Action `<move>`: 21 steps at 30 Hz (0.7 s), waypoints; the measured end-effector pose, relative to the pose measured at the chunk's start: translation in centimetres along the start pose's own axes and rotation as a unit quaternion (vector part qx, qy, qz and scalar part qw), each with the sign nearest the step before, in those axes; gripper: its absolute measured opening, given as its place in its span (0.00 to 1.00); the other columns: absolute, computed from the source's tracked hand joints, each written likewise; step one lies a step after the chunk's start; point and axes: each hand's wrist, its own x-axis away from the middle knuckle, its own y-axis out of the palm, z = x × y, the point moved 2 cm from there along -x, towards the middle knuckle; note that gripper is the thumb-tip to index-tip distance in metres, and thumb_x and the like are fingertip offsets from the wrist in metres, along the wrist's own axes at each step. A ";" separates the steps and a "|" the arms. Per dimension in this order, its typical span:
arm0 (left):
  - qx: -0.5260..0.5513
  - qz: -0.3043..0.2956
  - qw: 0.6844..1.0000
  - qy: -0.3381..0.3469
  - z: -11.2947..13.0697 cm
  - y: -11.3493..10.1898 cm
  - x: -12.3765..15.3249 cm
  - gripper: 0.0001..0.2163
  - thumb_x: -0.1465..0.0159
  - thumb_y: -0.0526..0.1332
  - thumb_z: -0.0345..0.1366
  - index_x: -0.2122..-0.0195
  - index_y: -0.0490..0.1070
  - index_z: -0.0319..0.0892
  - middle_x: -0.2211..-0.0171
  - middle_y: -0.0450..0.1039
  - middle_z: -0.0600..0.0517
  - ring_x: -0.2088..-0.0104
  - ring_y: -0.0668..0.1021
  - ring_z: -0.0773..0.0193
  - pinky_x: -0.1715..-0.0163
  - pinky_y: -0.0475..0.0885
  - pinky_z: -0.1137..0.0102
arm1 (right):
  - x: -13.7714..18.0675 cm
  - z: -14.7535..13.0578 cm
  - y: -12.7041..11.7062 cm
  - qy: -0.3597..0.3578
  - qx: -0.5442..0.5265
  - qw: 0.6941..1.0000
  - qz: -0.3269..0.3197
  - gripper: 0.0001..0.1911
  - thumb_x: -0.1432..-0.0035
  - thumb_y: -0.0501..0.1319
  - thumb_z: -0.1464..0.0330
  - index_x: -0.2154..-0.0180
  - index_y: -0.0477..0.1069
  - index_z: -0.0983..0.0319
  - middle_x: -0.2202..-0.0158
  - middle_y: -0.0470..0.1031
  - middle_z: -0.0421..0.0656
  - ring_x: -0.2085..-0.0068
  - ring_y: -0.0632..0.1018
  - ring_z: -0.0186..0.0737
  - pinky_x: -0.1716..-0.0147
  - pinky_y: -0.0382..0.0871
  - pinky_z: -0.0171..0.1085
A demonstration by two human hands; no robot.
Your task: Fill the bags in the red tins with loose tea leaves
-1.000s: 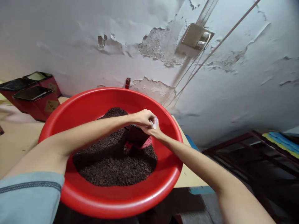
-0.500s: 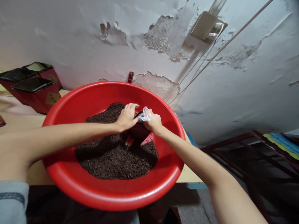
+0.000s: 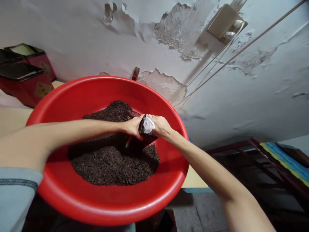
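Note:
A dark, boxy tin (image 3: 143,141) stands tilted over the big red basin (image 3: 101,206). Crumpled clear plastic, a bag liner (image 3: 148,124), pokes out of its mouth. My left hand (image 3: 134,126) is closed around the tin's left side near the mouth. On the opposite side, my right hand (image 3: 161,125) grips the tin's rim and touches the plastic. Under both hands lies a heap of dark, dry, shredded leaf (image 3: 116,164) that looks like loose black tea. The tin's lower end is in shadow, partly against the heap.
Several red and black tins (image 3: 23,82) stand on the table (image 3: 14,119) at left. A peeling wall (image 3: 84,42) rises behind the basin, with a socket box (image 3: 224,24) and cables. A dark rack (image 3: 241,149) with a blue and yellow stack (image 3: 287,158) is at right.
My left hand, its fingers lifted before, has closed around the tin's side. The plastic now sits more within the mouth. The view has shifted slightly, moving the basin left.

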 end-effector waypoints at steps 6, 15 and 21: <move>0.079 -0.223 0.970 -0.060 -0.5 -2.5 -3.1 0.50 0.64 0.75 0.37 0.35 0.61 0.42 0.48 0.78 0.48 0.44 0.77 0.49 0.47 0.73 0.63 | -1.2 1.8 1.1 -0.173 0.026 0.984 -0.015 0.10 0.32 0.53 0.68 0.57 0.72 0.64 0.62 0.80 0.49 0.65 0.77 0.41 0.67 0.59 0.37; -0.091 -0.107 0.984 -0.107 1.8 -2.8 -1.7 0.39 0.59 0.74 0.37 0.41 0.72 0.45 0.45 0.76 0.45 0.44 0.75 0.45 0.44 0.69 0.60 | -1.9 1.4 0.6 0.070 0.011 0.997 -0.028 0.18 0.39 0.58 0.66 0.49 0.70 0.67 0.60 0.82 0.54 0.62 0.80 0.50 0.67 0.62 0.39; -0.159 0.007 0.983 -0.090 2.4 -0.4 1.0 0.48 0.57 0.74 0.49 0.35 0.62 0.41 0.39 0.65 0.39 0.39 0.68 0.41 0.40 0.66 0.56 | -1.3 -0.2 0.9 0.044 -0.086 0.995 0.031 0.14 0.39 0.56 0.69 0.52 0.69 0.65 0.58 0.79 0.51 0.62 0.78 0.46 0.63 0.66 0.38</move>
